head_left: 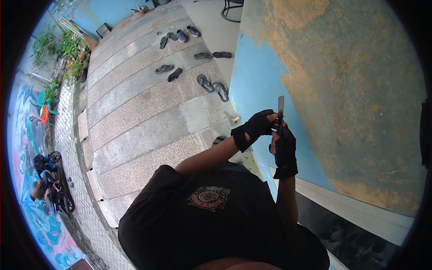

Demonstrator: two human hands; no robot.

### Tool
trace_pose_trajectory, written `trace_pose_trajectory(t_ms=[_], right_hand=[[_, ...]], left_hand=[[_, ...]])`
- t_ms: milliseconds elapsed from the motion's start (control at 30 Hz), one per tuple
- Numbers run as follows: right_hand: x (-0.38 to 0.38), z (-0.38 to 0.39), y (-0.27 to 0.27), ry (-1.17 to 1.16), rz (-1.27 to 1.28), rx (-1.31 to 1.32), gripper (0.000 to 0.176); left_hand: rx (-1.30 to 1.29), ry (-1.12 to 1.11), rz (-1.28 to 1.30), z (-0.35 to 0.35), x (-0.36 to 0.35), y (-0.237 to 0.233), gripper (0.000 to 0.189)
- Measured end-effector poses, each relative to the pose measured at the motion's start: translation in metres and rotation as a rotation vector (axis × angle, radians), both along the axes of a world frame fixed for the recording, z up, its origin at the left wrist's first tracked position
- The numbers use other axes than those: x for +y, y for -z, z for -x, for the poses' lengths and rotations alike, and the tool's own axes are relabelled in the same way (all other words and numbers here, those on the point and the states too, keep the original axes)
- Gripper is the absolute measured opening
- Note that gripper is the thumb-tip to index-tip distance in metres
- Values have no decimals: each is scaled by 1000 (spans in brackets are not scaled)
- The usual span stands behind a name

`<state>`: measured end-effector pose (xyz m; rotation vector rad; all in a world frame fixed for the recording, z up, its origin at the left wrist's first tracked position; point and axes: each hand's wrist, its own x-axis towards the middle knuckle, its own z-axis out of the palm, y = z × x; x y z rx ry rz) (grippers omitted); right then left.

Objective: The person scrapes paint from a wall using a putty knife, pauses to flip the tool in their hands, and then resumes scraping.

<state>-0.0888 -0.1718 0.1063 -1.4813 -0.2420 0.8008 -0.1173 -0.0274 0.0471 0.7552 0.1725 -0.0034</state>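
Observation:
In front of the wall I hold a scraper-like tool with a flat grey metal blade pointing up and a dark lower part. My left hand, in a black fingerless glove, reaches in from the left with its fingers closed at the base of the blade. Just below, my right hand, gloved the same way, is closed around the tool's lower part. My fingers partly hide the handle. The blade stands apart from the wall, where blue paint gives way to brown and grey-green patches.
Several sandals and shoes lie on the paved floor to the left. A small yellowish item lies by the wall's foot. Farther left are potted plants, a person beside a motorbike, and a painted mural wall.

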Motion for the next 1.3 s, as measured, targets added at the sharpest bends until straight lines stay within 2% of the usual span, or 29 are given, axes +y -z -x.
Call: trace_pose_trajectory(t_ms=[233,400,500,867,1100,1233,1300], right_hand=[[-27,21,6,-94,31,-67,54],[-31,33,4,-57,-53,-45,60],[-34,32,4,12,-13,-65,58],[27,37,-4,275,-40,-48,59],[74,49,6,411,-3,-58,57],[85,55,9,504,54,-47,58],[86,57,9,548,-25,17,58]], left_hand=[[-22,-61,-4,45,-24,2,54],[-2,-46,-51,56,-27,3,50],[21,-37,-95,55,-19,-4,50],[65,129,-110,48,66,-19,53],[68,220,-124,48,134,-5,55],[83,298,-110,39,146,-1,55],[85,332,-99,30,140,-4,56]])
